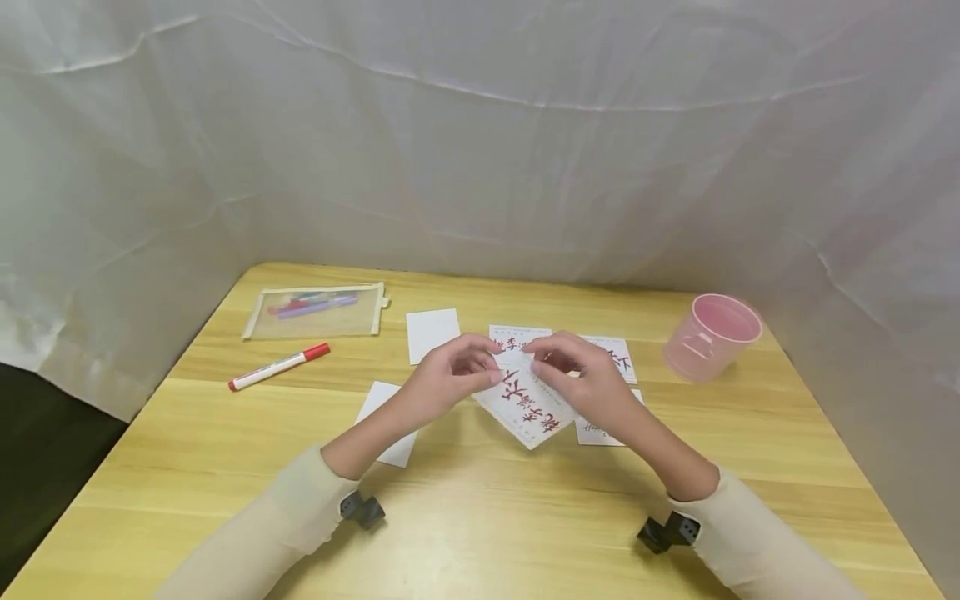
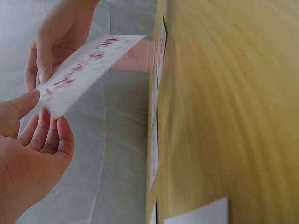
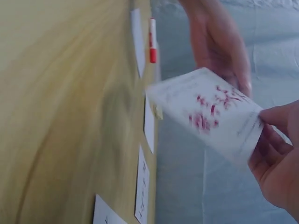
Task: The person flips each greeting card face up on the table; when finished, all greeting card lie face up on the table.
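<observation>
Table [image 1: 495, 525]: smooth, wood-grained, slightly glossy
Held card [image 1: 527, 404]: matt paper, above the table
Cup [image 1: 693, 343]: smooth translucent plastic
Marker [image 1: 279, 367]: smooth plastic
Pouch [image 1: 345, 326]: sheer, matt
Curtain [image 1: 480, 175]: creased cloth, behind the table

From my station I have the pouch [image 1: 330, 327], with pens [image 1: 315, 305] inside, by the far left corner of the tabletop [image 1: 487, 533], and the marker [image 1: 279, 367] before it, toward the left edge. Right of the pouch lies a first card [image 1: 431, 333]; a second card [image 1: 399, 452] lies nearer the near edge. Farther right, a third card [image 1: 517, 332] and fourth card [image 1: 611, 344] lie toward the far edge, a fifth card [image 1: 596, 435] before the fourth. The cup [image 1: 705, 346] stands near the far right corner. Above the tabletop's middle, the raised card [image 1: 517, 412] is between left hand [image 1: 446, 379] and right hand [image 1: 588, 375].
</observation>
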A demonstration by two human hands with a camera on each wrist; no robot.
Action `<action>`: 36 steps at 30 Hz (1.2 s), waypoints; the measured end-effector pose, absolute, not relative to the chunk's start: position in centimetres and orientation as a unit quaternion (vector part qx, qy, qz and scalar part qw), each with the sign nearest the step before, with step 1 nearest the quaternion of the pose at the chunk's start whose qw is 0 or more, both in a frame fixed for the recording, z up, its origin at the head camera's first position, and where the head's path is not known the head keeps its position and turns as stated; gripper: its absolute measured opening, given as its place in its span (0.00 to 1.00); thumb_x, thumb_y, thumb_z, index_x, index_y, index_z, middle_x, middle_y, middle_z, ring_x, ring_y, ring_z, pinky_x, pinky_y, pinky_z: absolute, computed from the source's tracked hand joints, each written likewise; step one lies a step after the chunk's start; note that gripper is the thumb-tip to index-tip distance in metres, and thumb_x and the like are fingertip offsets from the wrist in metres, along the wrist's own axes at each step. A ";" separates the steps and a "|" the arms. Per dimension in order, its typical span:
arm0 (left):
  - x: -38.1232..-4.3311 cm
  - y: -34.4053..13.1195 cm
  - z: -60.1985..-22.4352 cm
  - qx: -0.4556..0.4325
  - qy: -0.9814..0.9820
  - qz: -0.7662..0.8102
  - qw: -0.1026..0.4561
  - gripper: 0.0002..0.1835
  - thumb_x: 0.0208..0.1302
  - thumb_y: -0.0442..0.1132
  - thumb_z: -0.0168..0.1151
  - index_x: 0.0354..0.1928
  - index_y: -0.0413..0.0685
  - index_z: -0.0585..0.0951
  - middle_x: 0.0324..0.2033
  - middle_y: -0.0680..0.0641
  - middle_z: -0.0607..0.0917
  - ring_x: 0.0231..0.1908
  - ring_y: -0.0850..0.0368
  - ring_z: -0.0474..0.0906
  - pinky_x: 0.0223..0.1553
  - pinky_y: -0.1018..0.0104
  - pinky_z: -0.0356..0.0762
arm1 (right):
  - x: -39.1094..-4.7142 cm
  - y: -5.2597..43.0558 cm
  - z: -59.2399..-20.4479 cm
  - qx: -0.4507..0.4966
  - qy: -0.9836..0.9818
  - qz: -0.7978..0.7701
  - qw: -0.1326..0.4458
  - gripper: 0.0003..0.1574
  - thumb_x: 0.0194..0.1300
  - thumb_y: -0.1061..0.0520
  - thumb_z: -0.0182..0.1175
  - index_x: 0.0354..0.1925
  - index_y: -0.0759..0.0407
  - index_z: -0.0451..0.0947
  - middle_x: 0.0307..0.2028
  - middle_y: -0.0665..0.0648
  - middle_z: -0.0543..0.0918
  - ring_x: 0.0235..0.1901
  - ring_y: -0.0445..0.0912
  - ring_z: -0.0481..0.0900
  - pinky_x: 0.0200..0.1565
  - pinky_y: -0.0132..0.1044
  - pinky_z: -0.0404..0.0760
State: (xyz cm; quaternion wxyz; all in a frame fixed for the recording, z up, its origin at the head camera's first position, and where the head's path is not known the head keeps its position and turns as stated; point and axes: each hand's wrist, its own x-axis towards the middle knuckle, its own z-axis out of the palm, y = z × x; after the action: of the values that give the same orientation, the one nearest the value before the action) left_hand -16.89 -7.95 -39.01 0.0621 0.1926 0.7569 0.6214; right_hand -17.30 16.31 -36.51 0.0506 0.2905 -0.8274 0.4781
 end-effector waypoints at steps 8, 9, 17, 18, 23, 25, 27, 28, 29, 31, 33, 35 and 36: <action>-16.3 -8.4 -39.3 0.135 0.704 0.692 0.079 0.14 0.68 0.37 0.65 0.52 0.43 0.79 0.43 0.46 0.84 0.45 0.53 0.83 0.56 0.53 0.82 | -17.3 17.4 -36.4 0.163 -0.758 0.630 0.037 0.17 0.70 0.63 0.62 0.55 0.67 0.74 0.40 0.51 0.81 0.32 0.38 0.81 0.32 0.28 0.80; -16.2 -8.4 -39.3 0.134 0.697 0.701 0.079 0.13 0.68 0.37 0.65 0.51 0.42 0.78 0.43 0.46 0.84 0.45 0.53 0.83 0.56 0.52 0.81 | -17.3 17.4 -36.5 0.162 -0.751 0.639 0.037 0.17 0.70 0.63 0.61 0.55 0.67 0.73 0.40 0.50 0.81 0.32 0.38 0.81 0.31 0.28 0.80; -16.9 -8.2 -39.1 0.135 0.706 0.693 0.055 0.10 0.68 0.34 0.62 0.49 0.40 0.79 0.40 0.46 0.83 0.40 0.54 0.82 0.50 0.60 0.83 | -17.5 17.9 -36.9 0.190 -0.737 0.649 0.015 0.20 0.70 0.63 0.61 0.57 0.65 0.71 0.43 0.56 0.81 0.34 0.42 0.82 0.36 0.38 0.86; -17.0 -8.2 -38.9 0.139 0.714 0.684 0.056 0.10 0.68 0.34 0.62 0.49 0.40 0.79 0.40 0.46 0.83 0.40 0.54 0.82 0.50 0.61 0.83 | -17.6 17.9 -36.9 0.195 -0.744 0.639 0.011 0.21 0.70 0.63 0.61 0.59 0.63 0.71 0.44 0.56 0.81 0.36 0.42 0.83 0.37 0.38 0.86; -18.3 -8.0 -37.5 0.198 0.758 0.615 0.090 0.09 0.68 0.33 0.61 0.48 0.43 0.82 0.40 0.47 0.84 0.40 0.55 0.80 0.46 0.62 0.81 | -18.0 17.6 -36.4 0.239 -0.804 0.544 0.001 0.27 0.70 0.58 0.64 0.65 0.53 0.72 0.46 0.56 0.82 0.41 0.44 0.84 0.43 0.34 0.84; -18.9 -7.9 -37.1 0.229 0.766 0.590 0.111 0.08 0.68 0.33 0.61 0.47 0.44 0.83 0.39 0.47 0.83 0.40 0.55 0.79 0.44 0.64 0.79 | -17.9 17.3 -36.3 0.262 -0.823 0.504 0.004 0.27 0.69 0.57 0.65 0.65 0.51 0.75 0.44 0.54 0.84 0.40 0.44 0.85 0.42 0.32 0.83; -19.3 -7.8 -36.8 0.249 0.771 0.572 0.127 0.08 0.68 0.34 0.61 0.47 0.45 0.83 0.39 0.47 0.83 0.40 0.55 0.79 0.43 0.65 0.79 | -17.9 17.0 -36.3 0.282 -0.830 0.481 0.011 0.24 0.69 0.58 0.65 0.62 0.52 0.77 0.42 0.55 0.86 0.36 0.44 0.85 0.38 0.33 0.83; -19.5 -7.7 -36.8 0.254 0.772 0.567 0.133 0.08 0.68 0.34 0.61 0.47 0.46 0.83 0.40 0.47 0.83 0.40 0.54 0.79 0.43 0.65 0.79 | -17.8 16.9 -36.4 0.286 -0.833 0.474 0.014 0.23 0.69 0.58 0.65 0.61 0.51 0.79 0.41 0.55 0.86 0.35 0.44 0.85 0.36 0.33 0.83; -19.6 -7.7 -36.8 0.256 0.772 0.565 0.138 0.09 0.68 0.35 0.61 0.48 0.46 0.83 0.40 0.47 0.83 0.41 0.54 0.79 0.44 0.65 0.79 | -17.8 16.9 -36.5 0.288 -0.833 0.471 0.018 0.21 0.69 0.59 0.65 0.59 0.52 0.80 0.40 0.55 0.86 0.33 0.44 0.84 0.33 0.33 0.82; -19.7 -7.9 -36.9 0.247 0.774 0.564 0.146 0.10 0.68 0.35 0.61 0.49 0.47 0.83 0.41 0.47 0.83 0.41 0.54 0.79 0.44 0.65 0.79 | -17.8 17.0 -36.7 0.276 -0.834 0.476 0.024 0.19 0.68 0.59 0.65 0.57 0.53 0.82 0.39 0.56 0.86 0.31 0.43 0.84 0.32 0.32 0.81; -19.7 -8.2 -37.1 0.230 0.776 0.568 0.151 0.11 0.67 0.35 0.62 0.51 0.46 0.82 0.42 0.47 0.83 0.42 0.54 0.79 0.45 0.64 0.79 | -17.9 17.3 -36.9 0.252 -0.835 0.488 0.028 0.18 0.68 0.60 0.66 0.55 0.54 0.82 0.39 0.57 0.85 0.31 0.43 0.83 0.33 0.31 0.82; -19.6 -8.6 -37.4 0.213 0.779 0.569 0.154 0.12 0.66 0.34 0.63 0.51 0.45 0.81 0.41 0.47 0.83 0.42 0.54 0.79 0.46 0.63 0.79 | -18.0 17.7 -37.2 0.223 -0.835 0.503 0.026 0.18 0.67 0.59 0.66 0.55 0.55 0.81 0.39 0.58 0.84 0.32 0.43 0.83 0.35 0.30 0.83; -19.6 -8.7 -37.6 0.206 0.780 0.571 0.156 0.13 0.66 0.34 0.63 0.51 0.44 0.80 0.41 0.46 0.83 0.42 0.55 0.79 0.47 0.61 0.79 | -18.0 17.9 -37.3 0.209 -0.834 0.510 0.022 0.18 0.67 0.59 0.66 0.55 0.56 0.81 0.40 0.59 0.83 0.34 0.43 0.84 0.37 0.30 0.84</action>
State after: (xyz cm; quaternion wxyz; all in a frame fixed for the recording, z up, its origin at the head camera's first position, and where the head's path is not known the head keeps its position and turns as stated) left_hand -19.61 -8.73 -37.57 0.1564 0.2056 0.7795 0.5706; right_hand -18.04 17.94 -37.30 0.0224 0.2089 -0.8338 0.5105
